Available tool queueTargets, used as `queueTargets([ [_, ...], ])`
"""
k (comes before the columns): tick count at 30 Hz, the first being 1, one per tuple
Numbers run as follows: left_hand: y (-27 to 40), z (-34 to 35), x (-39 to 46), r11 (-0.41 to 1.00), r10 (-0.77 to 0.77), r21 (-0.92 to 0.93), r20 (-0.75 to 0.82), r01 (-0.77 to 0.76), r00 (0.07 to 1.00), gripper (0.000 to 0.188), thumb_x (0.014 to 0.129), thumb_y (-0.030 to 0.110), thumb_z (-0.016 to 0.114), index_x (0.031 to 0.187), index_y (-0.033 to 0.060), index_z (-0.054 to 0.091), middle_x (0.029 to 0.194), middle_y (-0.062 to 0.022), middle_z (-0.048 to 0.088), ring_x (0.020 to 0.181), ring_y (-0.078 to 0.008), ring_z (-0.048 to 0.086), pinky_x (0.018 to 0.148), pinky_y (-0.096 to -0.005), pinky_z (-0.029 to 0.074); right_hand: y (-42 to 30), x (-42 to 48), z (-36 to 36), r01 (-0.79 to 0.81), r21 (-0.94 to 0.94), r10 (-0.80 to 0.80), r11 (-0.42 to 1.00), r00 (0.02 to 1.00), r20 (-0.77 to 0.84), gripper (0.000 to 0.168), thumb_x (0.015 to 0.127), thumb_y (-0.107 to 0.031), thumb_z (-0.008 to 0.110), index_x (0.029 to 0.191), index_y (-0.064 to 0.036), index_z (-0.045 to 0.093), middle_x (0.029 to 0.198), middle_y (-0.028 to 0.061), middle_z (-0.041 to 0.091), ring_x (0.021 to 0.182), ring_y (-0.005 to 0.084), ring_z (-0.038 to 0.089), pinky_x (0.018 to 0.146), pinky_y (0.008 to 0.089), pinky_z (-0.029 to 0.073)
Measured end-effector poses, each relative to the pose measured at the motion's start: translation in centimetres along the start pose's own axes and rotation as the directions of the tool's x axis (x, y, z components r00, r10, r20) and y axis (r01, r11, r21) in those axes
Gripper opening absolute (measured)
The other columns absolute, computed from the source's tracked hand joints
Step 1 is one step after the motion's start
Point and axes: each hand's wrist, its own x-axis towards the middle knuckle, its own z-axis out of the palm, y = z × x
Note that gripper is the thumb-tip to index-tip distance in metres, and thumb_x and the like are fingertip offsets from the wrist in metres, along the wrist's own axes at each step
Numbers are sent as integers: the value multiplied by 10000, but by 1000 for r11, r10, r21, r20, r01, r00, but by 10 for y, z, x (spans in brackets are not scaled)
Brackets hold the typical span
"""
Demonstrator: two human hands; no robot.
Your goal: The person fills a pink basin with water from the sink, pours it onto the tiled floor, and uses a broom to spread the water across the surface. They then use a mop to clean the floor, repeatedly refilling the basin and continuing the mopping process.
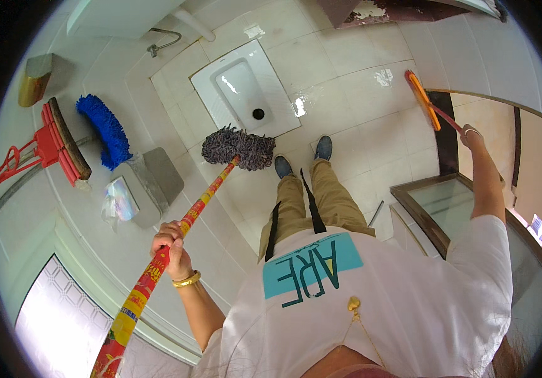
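Note:
My left hand [172, 249] grips the thick pole [205, 201] of a mop, wrapped in red and yellow printed film. The pole slants from the lower left up to a grey shaggy mop head [239, 147], which lies just in front of my shoes, by the near edge of a white squat toilet [247, 87]. Out to the right, my right hand [471, 135] is closed around the thin reddish handle of a brush [424, 100]. Its orange head with dark red bristles is near the dark door frame [443, 134]; whether the bristles touch the floor I cannot tell.
Against the left wall are a red sponge mop [58, 144], a blue shaggy mop head [104, 131], a grey paper box [150, 186] and a gold canister [34, 80]. Pale tiles [370, 104] shine with wet-looking patches. A framed glass door [446, 208] stands at my right.

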Motion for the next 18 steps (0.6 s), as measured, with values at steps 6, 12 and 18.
queueTargets([
  [6,-7,1,-4,999,28,24,31,-28,999,191,681,74,594,657,87,405,639,-34,421,671,-192,422,793,-421,385,-69,-10,19,246,-358,-113,901,928,355,239,851,-130,499,1007,21,597,876,114,635,847,268,608,697,371,495],
  [12,-12,-11,-8,998,35,-59,19,-34,999,182,661,61,598,654,80,418,636,-39,424,678,-205,427,794,-420,383,-139,-39,6,192,158,-227,968,944,240,180,839,-66,462,784,34,600,541,133,532,445,235,540,345,371,412],
  [18,-14,-19,-12,993,52,-103,10,-50,999,167,629,4,586,640,54,427,611,-55,441,646,-207,441,763,-432,424,-248,-99,-55,371,296,-451,880,850,274,144,841,-63,451,809,52,533,487,117,443,359,219,439,295,371,331],
])
